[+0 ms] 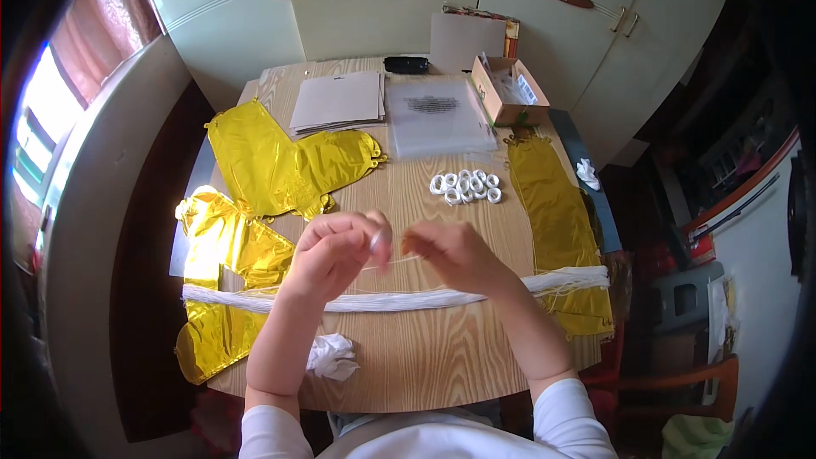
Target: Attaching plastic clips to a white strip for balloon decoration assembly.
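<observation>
My left hand [334, 255] and my right hand [450, 251] are raised close together over the middle of the table. Both are closed, and motion blurs their fingertips. A thin pale string [410, 258] runs between them, and a small whitish bit, perhaps wound string, shows at my left fingers. Below my hands a long bundle of white strings [408, 301] lies across the table. Just beyond my right hand sits a cluster of small white coils [466, 187]. Flat gold foil balloons [276, 161] lie on the left, and another gold foil balloon [557, 212] is on the right.
Grey cardboard sheets [338, 102] and clear plastic bags [438, 123] lie at the back of the wooden table [425, 357]. Behind them are a black tray [406, 65] and an open cardboard box [512, 102]. Crumpled white tissue [333, 357] lies near me, with more tissue [587, 173] at right.
</observation>
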Demonstrator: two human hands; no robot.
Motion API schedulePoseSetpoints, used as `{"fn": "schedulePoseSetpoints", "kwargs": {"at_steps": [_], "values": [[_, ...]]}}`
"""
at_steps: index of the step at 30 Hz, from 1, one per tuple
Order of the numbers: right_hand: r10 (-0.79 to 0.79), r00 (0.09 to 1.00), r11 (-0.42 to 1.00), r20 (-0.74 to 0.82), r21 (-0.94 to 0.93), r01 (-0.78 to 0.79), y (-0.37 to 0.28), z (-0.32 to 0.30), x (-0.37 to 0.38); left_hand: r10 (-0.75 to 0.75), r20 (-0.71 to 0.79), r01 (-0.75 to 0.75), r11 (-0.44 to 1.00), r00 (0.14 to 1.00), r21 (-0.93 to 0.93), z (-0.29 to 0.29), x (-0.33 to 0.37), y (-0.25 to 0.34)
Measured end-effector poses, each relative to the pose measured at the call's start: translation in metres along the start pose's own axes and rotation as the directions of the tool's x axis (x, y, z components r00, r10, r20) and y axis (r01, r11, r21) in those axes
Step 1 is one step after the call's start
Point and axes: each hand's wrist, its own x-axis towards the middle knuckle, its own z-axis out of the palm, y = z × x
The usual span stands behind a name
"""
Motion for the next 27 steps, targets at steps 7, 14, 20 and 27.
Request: {"fn": "schedulePoseSetpoints", "kwargs": {"at_steps": [7,14,20,27], "values": [[0.056,0.994,0.989,-0.089,0.145,-0.042,-0.013,-0.01,0.002,-0.174,0.129,0.147,0.97,0.976,0.192,-0.003,-0.002,0.012],[0.077,0.997,0.975,-0.017,0.209,-0.072,-0.015,-0.017,0.001,-0.123,0.126,0.023,0.8,0.984,0.6,0.0,-0.002,0.007],[-0.047,0.992,0.998,0.115,0.056,0.04,-0.02,-0.008,-0.002,0.124,0.036,-0.114,0.713,0.992,0.692,0.015,0.003,0.01],[-0.038,0.999,0.993,0.026,-0.113,0.041,-0.014,0.001,-0.002,0.086,0.065,-0.104,0.931,0.994,0.35,0.021,0.0,0.012]]}}
